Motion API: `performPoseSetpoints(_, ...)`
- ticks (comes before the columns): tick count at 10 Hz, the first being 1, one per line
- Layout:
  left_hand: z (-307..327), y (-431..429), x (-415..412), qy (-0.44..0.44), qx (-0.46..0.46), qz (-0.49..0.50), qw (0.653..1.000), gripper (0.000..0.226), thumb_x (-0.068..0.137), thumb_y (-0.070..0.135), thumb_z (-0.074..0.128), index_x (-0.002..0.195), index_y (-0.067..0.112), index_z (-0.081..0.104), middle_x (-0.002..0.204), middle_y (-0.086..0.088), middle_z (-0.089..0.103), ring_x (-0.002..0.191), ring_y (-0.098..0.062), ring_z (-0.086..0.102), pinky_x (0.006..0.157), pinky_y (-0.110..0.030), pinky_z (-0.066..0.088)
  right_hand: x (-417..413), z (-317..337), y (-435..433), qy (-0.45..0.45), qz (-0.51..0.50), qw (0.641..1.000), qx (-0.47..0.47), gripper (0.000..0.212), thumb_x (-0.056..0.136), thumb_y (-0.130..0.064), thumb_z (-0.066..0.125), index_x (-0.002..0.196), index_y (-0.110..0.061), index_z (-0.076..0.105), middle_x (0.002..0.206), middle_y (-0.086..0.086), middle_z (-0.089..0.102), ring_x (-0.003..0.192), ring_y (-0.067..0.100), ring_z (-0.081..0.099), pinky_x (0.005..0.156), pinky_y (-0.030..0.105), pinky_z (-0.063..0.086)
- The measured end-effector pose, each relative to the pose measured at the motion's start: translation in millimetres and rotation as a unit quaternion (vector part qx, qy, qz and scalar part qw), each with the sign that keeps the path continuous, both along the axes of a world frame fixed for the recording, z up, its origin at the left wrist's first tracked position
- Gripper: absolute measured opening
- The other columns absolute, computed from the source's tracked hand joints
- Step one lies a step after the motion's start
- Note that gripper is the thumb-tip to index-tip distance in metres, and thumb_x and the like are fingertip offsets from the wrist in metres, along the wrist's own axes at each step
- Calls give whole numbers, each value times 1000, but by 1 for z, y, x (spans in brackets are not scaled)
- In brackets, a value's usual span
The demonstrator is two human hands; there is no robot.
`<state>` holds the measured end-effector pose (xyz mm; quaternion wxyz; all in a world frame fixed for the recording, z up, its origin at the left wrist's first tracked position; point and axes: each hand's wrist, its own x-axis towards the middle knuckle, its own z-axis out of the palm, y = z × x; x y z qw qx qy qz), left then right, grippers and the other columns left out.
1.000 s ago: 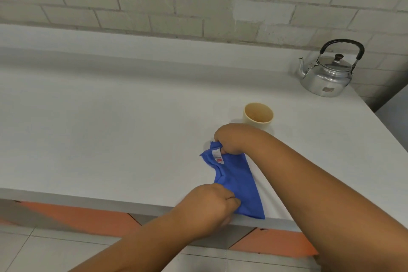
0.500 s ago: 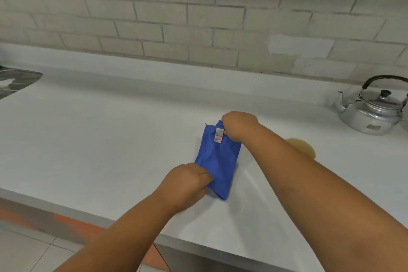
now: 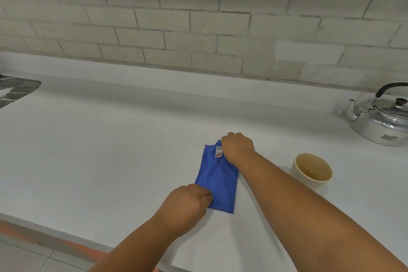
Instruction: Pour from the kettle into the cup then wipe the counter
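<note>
A folded blue cloth point(image 3: 217, 180) with a small white tag lies flat on the white counter point(image 3: 99, 157). My left hand point(image 3: 187, 204) pinches its near left corner. My right hand point(image 3: 237, 147) grips its far right corner by the tag. A cream cup point(image 3: 311, 171) with a little brownish liquid inside stands to the right of my right forearm. A silver kettle point(image 3: 379, 121) with a black handle sits at the far right, its spout pointing left, partly cut off by the frame edge.
A metal sink point(image 3: 15, 90) is set into the counter at the far left. A grey brick wall point(image 3: 198, 28) runs along the back. The counter's front edge point(image 3: 66, 236) passes under my left forearm, with floor tiles below.
The cloth has been carried from the counter's front edge further onto the counter and laid out flatter and straighter. My view has swung left and up; the cup shows again beside my right forearm.
</note>
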<state>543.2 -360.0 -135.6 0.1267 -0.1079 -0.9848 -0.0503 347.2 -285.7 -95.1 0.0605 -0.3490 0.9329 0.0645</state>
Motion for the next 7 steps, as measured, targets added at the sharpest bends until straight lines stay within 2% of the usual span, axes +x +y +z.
performPoseSetpoints(1, 1, -1, 1, -8, 3, -9, 1000, 19, 56, 13, 81, 73, 17, 75, 70, 5, 72, 58, -13, 65, 46, -22, 53, 0, -8, 2, 30, 1, 997, -67, 27, 89, -10, 49, 116, -8, 48, 116, 11, 54, 102, 28, 53, 66, 33, 39)
performPoseSetpoints(2, 3, -2, 3, -32, 31, -1, 999, 18, 70, 26, 60, 77, 16, 73, 75, 3, 71, 63, -16, 64, 54, -27, 55, -1, -13, 3, 45, 38, 993, -104, 30, 87, -8, 52, 116, -9, 46, 115, 12, 53, 99, 28, 53, 64, 33, 38)
performPoseSetpoints(3, 5, -3, 3, -47, 34, 7, 998, 26, 72, 33, 53, 78, 16, 72, 75, 3, 70, 63, -16, 63, 56, -28, 54, 3, -16, 1, 25, 70, 994, -76, 27, 89, -5, 48, 116, -8, 51, 116, 12, 55, 103, 28, 54, 69, 33, 41)
performPoseSetpoints(4, 7, -2, -1, -59, 43, 5, 997, 24, 74, 32, 52, 72, 15, 69, 68, 3, 67, 58, -16, 58, 54, -28, 51, 4, -15, 2, 9, 69, 996, -56, 29, 91, -6, 44, 119, -8, 53, 121, 13, 54, 108, 28, 52, 80, 34, 45)
performPoseSetpoints(5, 14, -4, -9, -60, 56, -2, 997, 22, 76, 31, 53, 63, 16, 63, 58, 3, 60, 49, -15, 49, 49, -25, 43, 3, -6, 2, -21, 58, 998, -19, 30, 91, -10, 46, 120, -8, 55, 124, 11, 54, 112, 28, 52, 84, 33, 46)
performPoseSetpoints(7, 35, -1, -34, -78, 12, 6, 997, 34, 84, 39, 39, 77, 16, 62, 64, -1, 63, 55, -20, 51, 53, -27, 34, -1, 18, 16, -17, 48, 999, -18, 25, 88, -6, 48, 112, -6, 56, 118, 12, 57, 106, 28, 55, 75, 33, 46)
